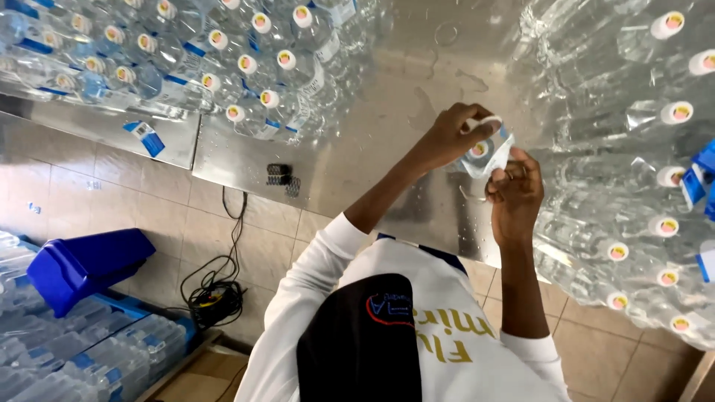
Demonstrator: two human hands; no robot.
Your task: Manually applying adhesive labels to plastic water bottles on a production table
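While both hands grip, the bottle [482, 151] points its cap camera-ward.

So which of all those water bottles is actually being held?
The bottle between the left hand and right hand, mid-table; the rest lie in untouched heaps.

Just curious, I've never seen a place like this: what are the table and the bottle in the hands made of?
The table looks like stainless steel: grey, shiny, with mirror-like reflections and water drops. The bottle held by the left hand and right hand seems clear thin plastic, see-through, with a white cap, probably plastic too.
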